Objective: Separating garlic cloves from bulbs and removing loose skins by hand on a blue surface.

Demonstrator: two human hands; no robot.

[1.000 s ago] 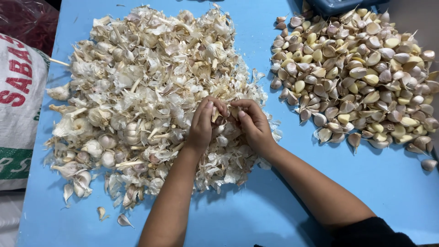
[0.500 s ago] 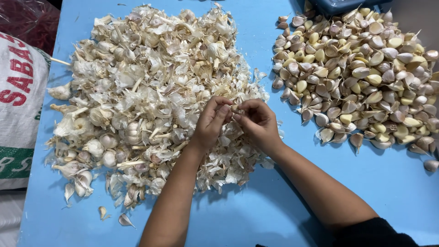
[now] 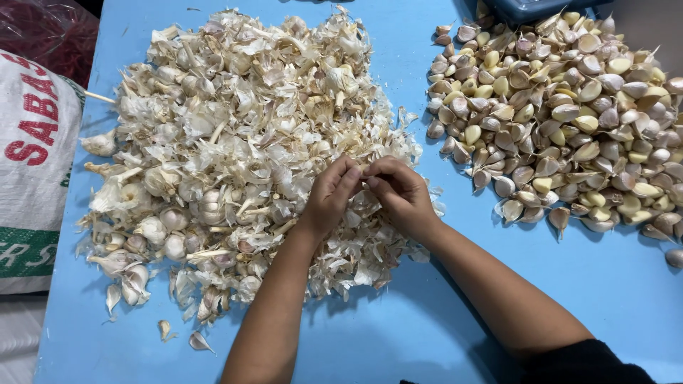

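My left hand and my right hand meet fingertip to fingertip over the near right edge of a big heap of garlic bulbs and papery skins. Both pinch a small piece of garlic between them; the fingers hide most of it. A second heap of separated garlic cloves lies to the right on the blue table, a hand's width from my right hand.
A white woven sack with red and green print lies at the table's left edge. A dark red mesh bag sits behind it. A dark blue container's edge shows at the top right. Loose skins lie near the heap's front.
Both hands have shifted slightly up and to the right over the heap, still pinched together on the garlic. The heaps look unchanged.
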